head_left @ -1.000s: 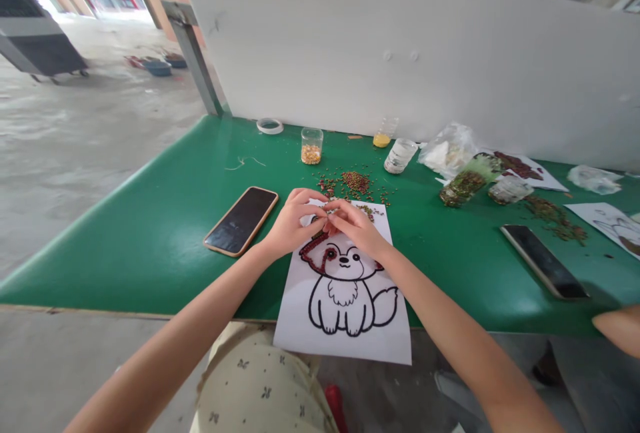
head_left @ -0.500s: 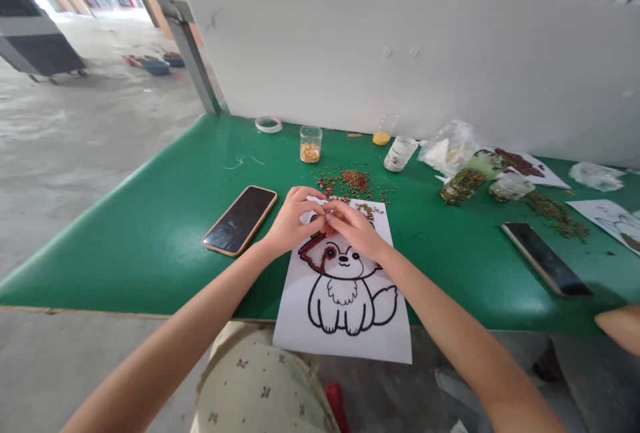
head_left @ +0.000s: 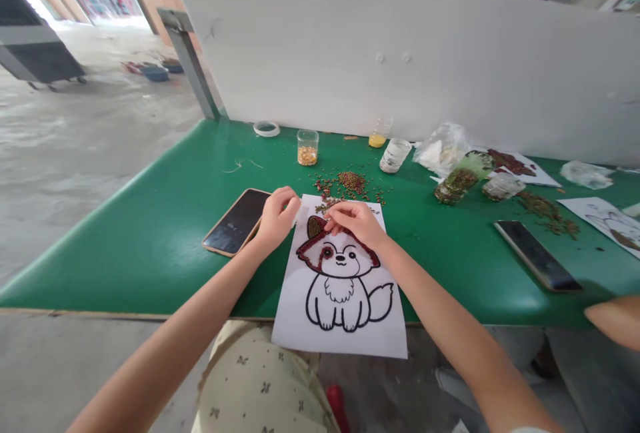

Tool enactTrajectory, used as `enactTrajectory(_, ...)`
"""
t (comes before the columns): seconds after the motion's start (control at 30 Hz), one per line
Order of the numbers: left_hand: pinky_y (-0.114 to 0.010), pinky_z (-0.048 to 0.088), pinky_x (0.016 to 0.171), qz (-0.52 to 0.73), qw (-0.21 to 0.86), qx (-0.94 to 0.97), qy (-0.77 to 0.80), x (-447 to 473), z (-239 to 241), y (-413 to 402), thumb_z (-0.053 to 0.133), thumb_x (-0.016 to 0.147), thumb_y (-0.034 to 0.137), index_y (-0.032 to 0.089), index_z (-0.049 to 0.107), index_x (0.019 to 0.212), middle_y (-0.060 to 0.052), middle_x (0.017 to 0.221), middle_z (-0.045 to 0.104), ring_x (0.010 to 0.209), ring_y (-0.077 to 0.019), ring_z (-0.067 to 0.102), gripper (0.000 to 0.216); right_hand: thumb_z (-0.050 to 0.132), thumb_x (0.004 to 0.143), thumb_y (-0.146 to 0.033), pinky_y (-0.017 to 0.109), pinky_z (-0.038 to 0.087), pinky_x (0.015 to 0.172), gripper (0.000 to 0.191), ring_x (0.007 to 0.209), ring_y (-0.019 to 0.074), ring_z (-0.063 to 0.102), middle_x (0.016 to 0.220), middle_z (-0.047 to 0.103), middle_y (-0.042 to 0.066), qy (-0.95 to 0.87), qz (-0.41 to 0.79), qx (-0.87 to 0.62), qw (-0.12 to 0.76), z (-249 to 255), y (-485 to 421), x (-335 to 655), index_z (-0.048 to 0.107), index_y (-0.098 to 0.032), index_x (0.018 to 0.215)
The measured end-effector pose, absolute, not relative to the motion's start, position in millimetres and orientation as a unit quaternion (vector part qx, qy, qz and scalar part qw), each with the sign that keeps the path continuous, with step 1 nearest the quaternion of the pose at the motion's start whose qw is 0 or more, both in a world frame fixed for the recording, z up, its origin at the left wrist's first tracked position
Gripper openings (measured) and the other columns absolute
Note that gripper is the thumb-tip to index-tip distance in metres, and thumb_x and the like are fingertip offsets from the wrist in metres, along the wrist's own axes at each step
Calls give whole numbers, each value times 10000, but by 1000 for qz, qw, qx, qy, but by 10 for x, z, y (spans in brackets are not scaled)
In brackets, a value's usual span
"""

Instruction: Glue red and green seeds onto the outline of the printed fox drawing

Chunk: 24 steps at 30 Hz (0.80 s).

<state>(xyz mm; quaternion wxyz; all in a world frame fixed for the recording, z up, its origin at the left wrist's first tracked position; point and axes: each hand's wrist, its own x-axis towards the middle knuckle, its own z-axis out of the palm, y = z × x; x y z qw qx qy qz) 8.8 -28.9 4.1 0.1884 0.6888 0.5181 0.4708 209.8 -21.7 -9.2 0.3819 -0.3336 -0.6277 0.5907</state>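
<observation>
one left hand, fingers curled near a smartphone, one right hand, fingertips bunched over a cartoon-animal drawing, seeds heaped beyond, any grip indiscernible

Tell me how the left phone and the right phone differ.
The left phone has a tan rim; the right phone has a grayish one. The left phone's far end slants rightward; the right phone's slants leftward. The left hand partly hides the left phone, while the right phone is in full view. Both lie face up with dark screens on the green table.
</observation>
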Motion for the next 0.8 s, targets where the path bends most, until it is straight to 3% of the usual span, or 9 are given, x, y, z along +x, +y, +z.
enactTrajectory(0.2,-332,410,801,396,125,774,478,113,-7,-285,474,876,289,185,682,744,-44,824,669,821,-178,548,268,692,756,-403,242,496,534,246,523,101,608,684,704,24,-625,574,-321,420,-69,-217,2123,708,-173,843)
enactTrajectory(0.37,-376,424,869,388,40,771,504,100,-73,-253,643,789,309,213,718,834,-56,934,677,920,-220,543,130,737,698,-390,241,487,502,231,501,96,574,623,661,-3,-592,588,-325,446,13,-231,2098,688,-178,775)
enactTrajectory(0.43,-395,416,911,402,35,764,504,113,-34,-278,673,761,298,212,691,972,-66,1030,648,994,-230,537,228,749,681,-382,237,484,508,234,537,105,587,623,648,-7,-582,590,-331,451,24,-234,2084,659,-178,751)
enactTrajectory(0.53,-390,423,914,421,86,774,465,150,48,-333,643,793,313,197,684,906,-67,992,641,973,-211,555,167,729,711,-376,241,487,541,241,570,108,592,639,635,-22,-584,579,-341,455,-3,-229,2068,598,-196,802)
enactTrajectory(0.7,-345,455,883,435,245,770,398,207,79,-381,621,819,300,208,709,852,-44,889,690,915,-178,597,132,702,743,-368,254,490,592,320,648,111,612,838,636,-26,-605,531,-362,471,-64,-222,2051,499,-246,958)
enactTrajectory(0.8,-332,467,858,441,294,737,420,229,61,-392,661,784,324,208,716,828,-38,885,709,896,-176,615,136,685,761,-348,285,504,669,341,691,130,623,784,640,-33,-613,528,-351,472,-49,-248,2038,462,-256,1000)
